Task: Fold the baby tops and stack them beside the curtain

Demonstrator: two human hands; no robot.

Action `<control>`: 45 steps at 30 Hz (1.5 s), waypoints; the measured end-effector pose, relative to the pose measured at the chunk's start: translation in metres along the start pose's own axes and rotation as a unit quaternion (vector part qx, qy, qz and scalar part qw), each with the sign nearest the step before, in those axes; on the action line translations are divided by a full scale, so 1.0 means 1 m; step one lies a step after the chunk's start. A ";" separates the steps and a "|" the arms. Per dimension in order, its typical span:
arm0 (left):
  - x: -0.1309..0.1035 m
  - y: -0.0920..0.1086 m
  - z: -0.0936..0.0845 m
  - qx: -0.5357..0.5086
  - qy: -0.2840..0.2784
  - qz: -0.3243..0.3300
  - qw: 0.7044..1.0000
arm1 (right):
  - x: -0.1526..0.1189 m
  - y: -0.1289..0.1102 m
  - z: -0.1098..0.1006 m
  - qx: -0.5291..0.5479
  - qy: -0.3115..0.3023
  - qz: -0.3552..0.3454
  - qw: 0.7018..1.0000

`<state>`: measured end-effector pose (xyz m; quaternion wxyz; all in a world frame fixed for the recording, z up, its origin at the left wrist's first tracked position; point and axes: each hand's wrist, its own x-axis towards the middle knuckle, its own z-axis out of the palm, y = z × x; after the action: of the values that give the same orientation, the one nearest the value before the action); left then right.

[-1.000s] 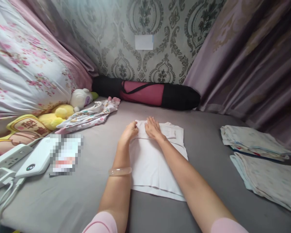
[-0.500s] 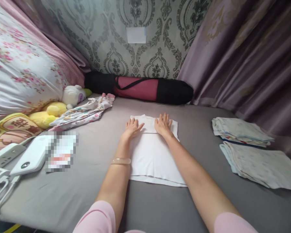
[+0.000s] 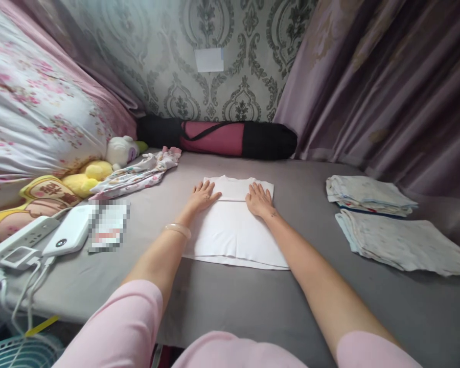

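Note:
A white shirt (image 3: pixel 235 230) lies flat on the grey sheet in front of me, with a folded-over band across its far part. My left hand (image 3: pixel 204 196) rests on the far left edge of the shirt, fingers spread, thumb pointing inward. On the far right part of the band, my right hand (image 3: pixel 259 199) lies flat with its fingers apart. Neither hand grips the cloth. The shirt's near hem shows two slightly offset layers.
Two folded cloth stacks (image 3: pixel 371 194) (image 3: pixel 402 237) lie at the right. Printed clothes (image 3: pixel 143 174), plush toys (image 3: pixel 88 179), a power bank (image 3: pixel 71 230) and a power strip (image 3: pixel 26 235) are at the left. A black and maroon long bag (image 3: pixel 218 138) lies along the wall.
My view has tilted and shifted slightly, showing more of the near bed edge and a blue basket. My left hand has slid a little outward to the left; both hands stay flat on the shirt.

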<state>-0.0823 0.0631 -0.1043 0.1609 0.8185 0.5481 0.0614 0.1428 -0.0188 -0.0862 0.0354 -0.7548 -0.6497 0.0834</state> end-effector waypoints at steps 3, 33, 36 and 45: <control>-0.002 0.002 -0.001 0.001 -0.005 -0.002 1.000 | 0.000 0.005 0.001 0.006 -0.003 0.002 1.000; -0.212 -0.027 -0.021 -0.089 0.057 -0.038 0.994 | -0.211 0.097 -0.026 0.146 -0.057 -0.178 0.971; -0.215 -0.020 -0.022 -0.097 0.067 -0.062 0.991 | -0.216 0.100 -0.027 0.130 -0.043 -0.208 0.969; -0.215 -0.015 -0.028 -0.227 0.023 -0.082 0.970 | -0.224 0.084 -0.026 -0.006 0.048 -0.232 0.972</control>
<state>-0.1879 -0.1234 -0.0671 0.3347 0.7111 0.5885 0.1896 0.1973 -0.2513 -0.0566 0.0802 -0.5868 -0.8051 0.0330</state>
